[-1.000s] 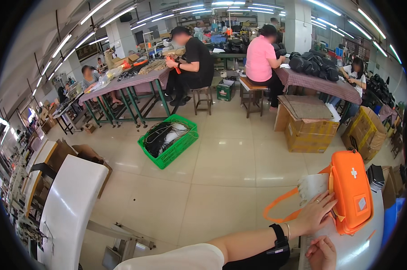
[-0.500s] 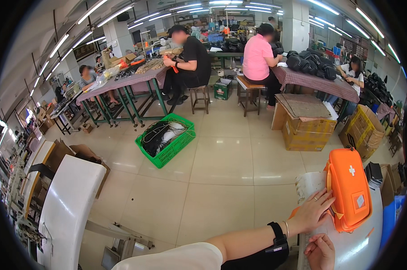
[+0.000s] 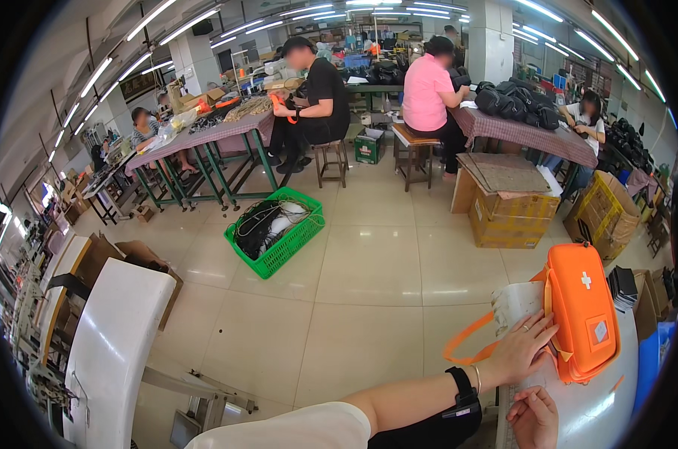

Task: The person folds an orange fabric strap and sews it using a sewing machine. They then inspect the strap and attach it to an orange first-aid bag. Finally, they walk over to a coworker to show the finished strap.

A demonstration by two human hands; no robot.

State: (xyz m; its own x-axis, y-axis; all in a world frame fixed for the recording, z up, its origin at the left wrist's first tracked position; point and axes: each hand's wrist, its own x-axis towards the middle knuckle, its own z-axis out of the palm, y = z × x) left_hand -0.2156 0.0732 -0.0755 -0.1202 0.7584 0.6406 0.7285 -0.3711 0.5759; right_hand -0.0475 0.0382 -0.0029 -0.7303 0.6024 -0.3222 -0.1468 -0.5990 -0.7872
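Orange case [image 3: 582,310] rests on white worktable [image 3: 586,411], apparently assembled, cross [image 3: 586,280] and patch [image 3: 600,331] attached, strap [image 3: 467,334] trailing, remaining work unclear; left hand [image 3: 520,350] unclenched against case, right hand [image 3: 534,417] curled, grip indeterminable.

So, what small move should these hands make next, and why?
Probably bring the half-curled right hand to the orange, rounded-rectangular bag with a white cross, steadying it: that hand sits apart from the bag, while the left hand lies at its left side.
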